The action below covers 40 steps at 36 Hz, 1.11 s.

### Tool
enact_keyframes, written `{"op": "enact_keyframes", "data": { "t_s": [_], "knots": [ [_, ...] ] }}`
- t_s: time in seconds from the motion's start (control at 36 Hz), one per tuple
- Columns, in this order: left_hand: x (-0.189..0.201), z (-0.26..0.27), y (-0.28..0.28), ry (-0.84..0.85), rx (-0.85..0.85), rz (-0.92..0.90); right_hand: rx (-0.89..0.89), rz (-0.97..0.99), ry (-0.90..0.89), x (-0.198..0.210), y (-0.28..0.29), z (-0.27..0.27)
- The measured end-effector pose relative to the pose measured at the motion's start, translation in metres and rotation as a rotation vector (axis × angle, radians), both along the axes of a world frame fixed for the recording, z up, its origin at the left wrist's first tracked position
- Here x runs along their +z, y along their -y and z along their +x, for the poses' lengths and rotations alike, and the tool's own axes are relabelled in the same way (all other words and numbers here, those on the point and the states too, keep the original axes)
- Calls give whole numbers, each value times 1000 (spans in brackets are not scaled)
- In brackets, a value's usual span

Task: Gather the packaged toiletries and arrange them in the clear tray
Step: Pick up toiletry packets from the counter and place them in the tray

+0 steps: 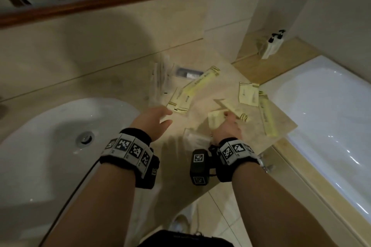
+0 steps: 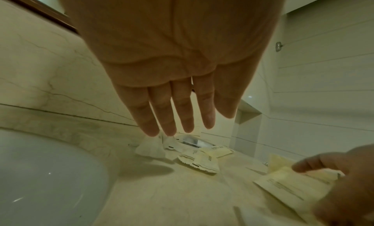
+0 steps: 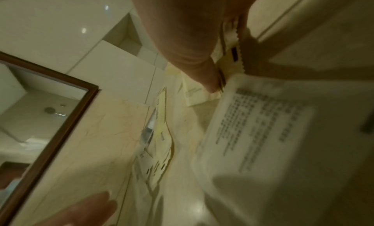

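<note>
Several flat cream packets lie scattered over the counter (image 1: 202, 134) to the right of the white sink (image 1: 60, 126), with the bathtub (image 1: 325, 110) beyond the counter's right edge. The right hand (image 1: 227, 128) pinches a small packet (image 1: 215, 121) between thumb and fingers, near the counter's middle; its wrist view shows that packet's printed face and serrated end close to the thumb. The left hand (image 1: 153, 124) hovers with fingers straight and spread, holding nothing, just short of a square sachet (image 1: 179, 100) at its 1 o'clock. A long sachet (image 1: 202, 81) lies past that one, another square sachet (image 1: 248, 93) at 1 o'clock from the right hand, and a long narrow packet (image 1: 267, 114) at the right edge. The clear tray (image 1: 160, 80) appears to stand at 12 o'clock, by the wall, though blur makes its outline uncertain.

These packets look very light, thin and limp, with smooth film likely to slide on stone. Lying flat, they offer little to catch; lifting a crimped end or corner with a fingertip, then pinching across the sealed edge, seems surest. Squeezing the middle may crush the contents.
</note>
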<state>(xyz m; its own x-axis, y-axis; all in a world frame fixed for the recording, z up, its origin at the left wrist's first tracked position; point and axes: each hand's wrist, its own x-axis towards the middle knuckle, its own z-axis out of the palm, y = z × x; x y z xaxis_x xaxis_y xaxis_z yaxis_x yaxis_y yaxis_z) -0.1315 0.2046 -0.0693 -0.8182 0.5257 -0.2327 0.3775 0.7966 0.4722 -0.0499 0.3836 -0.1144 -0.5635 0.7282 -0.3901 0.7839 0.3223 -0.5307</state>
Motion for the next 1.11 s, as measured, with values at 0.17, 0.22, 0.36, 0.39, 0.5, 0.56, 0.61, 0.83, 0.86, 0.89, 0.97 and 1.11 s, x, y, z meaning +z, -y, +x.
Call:
{"op": "enact_keyframes", "data": {
  "t_s": [0.17,0.22,0.36,0.39,0.5,0.56,0.61,0.83,0.86,0.89,0.97,1.11],
  "knots": [
    [11,0,2,51,58,20,135,-134,-291,22,8,-8],
    [15,0,4,69,102,77,229,-93,-354,28,13,-13],
    [25,3,21,113,222,210,479,-17,-458,38,42,-28],
    [26,5,27,119,243,240,529,-7,-479,40,50,-30],
    [33,11,63,52,324,257,627,-59,-532,47,83,-35],
    [35,14,83,18,380,262,648,-103,-550,49,102,-37],
    [36,19,109,29,465,305,691,-159,-568,54,125,-38],
    [48,43,194,92,627,479,899,-217,-570,62,212,-45],
    [50,46,208,77,654,472,914,-256,-570,61,225,-45],
    [51,49,222,58,679,458,913,-331,-567,60,237,-45],
    [54,58,265,-11,714,313,869,-607,-495,60,275,-44],
    [54,76,335,-19,747,202,876,-643,-474,65,341,-41]
  ]
}}
